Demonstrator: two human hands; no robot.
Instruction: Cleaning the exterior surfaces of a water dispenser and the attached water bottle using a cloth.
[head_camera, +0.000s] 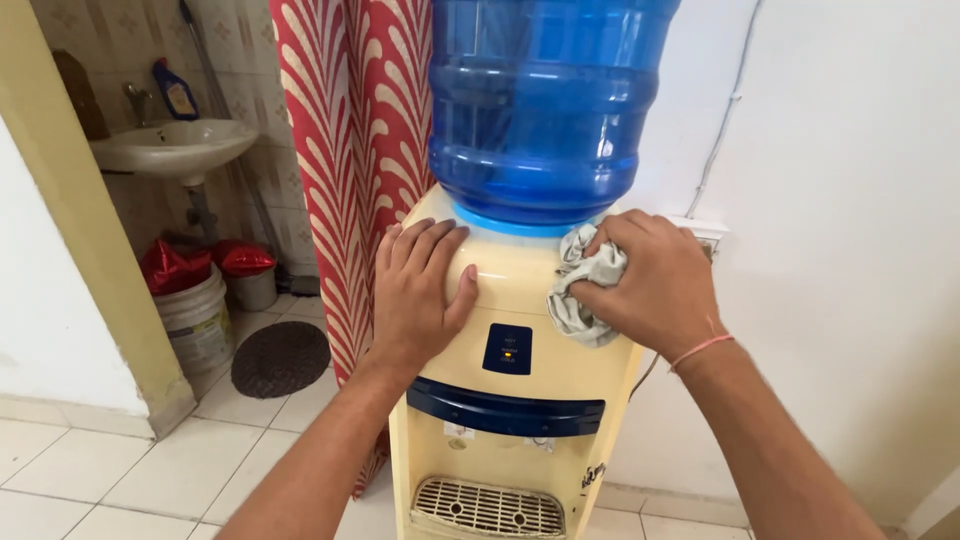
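A cream water dispenser (510, 400) stands before me with a large blue water bottle (540, 100) upside down on its top. My left hand (420, 290) lies flat, fingers apart, on the dispenser's upper left front. My right hand (650, 280) grips a crumpled grey cloth (583, 285) and presses it against the dispenser's upper right edge, just below the bottle. A small dark blue indicator panel (507, 348) sits between my hands. Below it are a dark blue band and a drip grille (490, 508).
A red and cream patterned curtain (350, 150) hangs left of the dispenser. Beyond it are a white washbasin (175, 148), a white bucket (195, 315) with red bags and a round dark mat (282, 357). A white wall (850, 250) stands close on the right.
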